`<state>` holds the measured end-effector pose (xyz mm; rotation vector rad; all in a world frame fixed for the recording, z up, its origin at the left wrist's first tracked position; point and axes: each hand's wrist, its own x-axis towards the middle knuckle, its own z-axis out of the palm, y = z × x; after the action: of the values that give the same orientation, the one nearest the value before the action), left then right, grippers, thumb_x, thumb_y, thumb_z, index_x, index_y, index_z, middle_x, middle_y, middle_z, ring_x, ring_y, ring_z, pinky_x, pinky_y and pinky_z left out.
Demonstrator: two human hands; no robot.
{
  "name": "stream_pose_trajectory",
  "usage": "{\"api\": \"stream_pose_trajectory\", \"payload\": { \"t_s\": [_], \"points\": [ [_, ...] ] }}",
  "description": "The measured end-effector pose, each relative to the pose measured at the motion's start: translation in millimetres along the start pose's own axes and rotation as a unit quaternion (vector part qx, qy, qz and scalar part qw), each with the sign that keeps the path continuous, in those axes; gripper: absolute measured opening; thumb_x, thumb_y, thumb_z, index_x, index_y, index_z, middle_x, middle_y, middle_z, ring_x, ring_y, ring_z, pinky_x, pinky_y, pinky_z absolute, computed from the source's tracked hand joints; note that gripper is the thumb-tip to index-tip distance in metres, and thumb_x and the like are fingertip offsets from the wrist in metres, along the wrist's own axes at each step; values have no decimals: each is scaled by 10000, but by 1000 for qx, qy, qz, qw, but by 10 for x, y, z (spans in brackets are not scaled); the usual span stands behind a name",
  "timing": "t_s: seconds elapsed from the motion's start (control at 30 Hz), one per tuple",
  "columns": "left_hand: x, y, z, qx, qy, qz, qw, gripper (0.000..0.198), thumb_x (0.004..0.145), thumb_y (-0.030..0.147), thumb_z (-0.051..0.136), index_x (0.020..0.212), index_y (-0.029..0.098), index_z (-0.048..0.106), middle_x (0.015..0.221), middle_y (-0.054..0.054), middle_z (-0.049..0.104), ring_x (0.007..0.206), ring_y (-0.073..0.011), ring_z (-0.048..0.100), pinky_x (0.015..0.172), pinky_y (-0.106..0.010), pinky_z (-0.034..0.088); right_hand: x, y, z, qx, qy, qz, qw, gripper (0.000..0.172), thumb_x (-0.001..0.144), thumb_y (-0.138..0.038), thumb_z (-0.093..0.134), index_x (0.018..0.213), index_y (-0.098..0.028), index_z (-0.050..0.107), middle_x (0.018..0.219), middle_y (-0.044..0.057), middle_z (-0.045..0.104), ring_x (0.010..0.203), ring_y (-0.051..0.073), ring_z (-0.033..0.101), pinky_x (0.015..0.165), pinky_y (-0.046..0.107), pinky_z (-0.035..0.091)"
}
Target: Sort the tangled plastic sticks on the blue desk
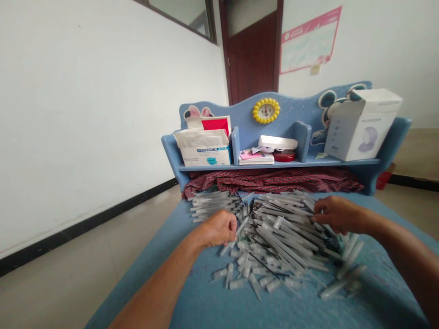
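Observation:
My left hand (219, 227) is closed at the left side of the pile. A translucent pen (242, 225) slants past its curled fingers and appears gripped there. Over the right edge of the pile, my right hand (338, 214) is closed, thumb and fingers pinched together; what lies between them is hidden. Many frosted pen barrels (281, 242) lie heaped between the hands, with dark, thin refills among them. Short translucent caps (245, 265) are scattered in front. Behind my left hand, pens (212, 205) lie side by side in a stack.
Everything lies on a blue desk (206, 301). A crumpled plaid cloth (260, 180) runs along its back under a shelf (216, 168). The shelf carries a mask box (206, 153), papers (255, 158), a red round tin (284, 156) and a white carton (361, 128).

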<state>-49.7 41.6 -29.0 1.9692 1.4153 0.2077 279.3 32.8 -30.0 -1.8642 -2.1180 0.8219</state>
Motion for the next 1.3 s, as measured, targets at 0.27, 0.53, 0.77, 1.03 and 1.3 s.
{"api": "stream_pose_trajectory", "payload": {
  "t_s": [0.27,0.53,0.77,1.03,1.3],
  "points": [
    [19,-41,-16,10,39,12,999,116,633,264,557,593,161,521,464,45,523,438,-103,532,413,-165,328,-32,-43,8,1,10,0,1000,194,755,-340,516,653,-181,555,386,-11,509,340,110,467,338,187,317],
    [98,-191,-155,145,160,-18,976,67,677,181,522,623,174,559,499,29,536,558,-129,546,501,-194,335,-21,-52,9,-32,34,-24,999,222,779,-321,476,632,-174,555,386,-11,515,352,106,493,360,179,334],
    [45,-184,-159,304,189,-18,933,138,653,97,508,672,182,614,779,-74,622,823,-221,580,663,-278,370,-42,-91,9,-22,70,-38,997,230,778,-341,477,635,-174,546,409,-4,522,372,115,499,377,192,341],
    [-17,-72,-112,386,173,-14,906,207,667,44,442,693,142,622,843,-148,624,814,-272,601,662,-336,411,-50,-144,28,15,127,-71,989,286,782,-403,454,691,-160,575,424,-9,531,382,113,486,404,206,349],
    [-168,170,-103,349,195,61,915,95,758,153,455,749,168,549,700,-31,598,675,-174,581,584,-248,393,-85,-384,187,77,200,-167,962,306,814,-397,445,675,-157,573,480,-25,489,442,98,457,432,202,319]
  ]
}}
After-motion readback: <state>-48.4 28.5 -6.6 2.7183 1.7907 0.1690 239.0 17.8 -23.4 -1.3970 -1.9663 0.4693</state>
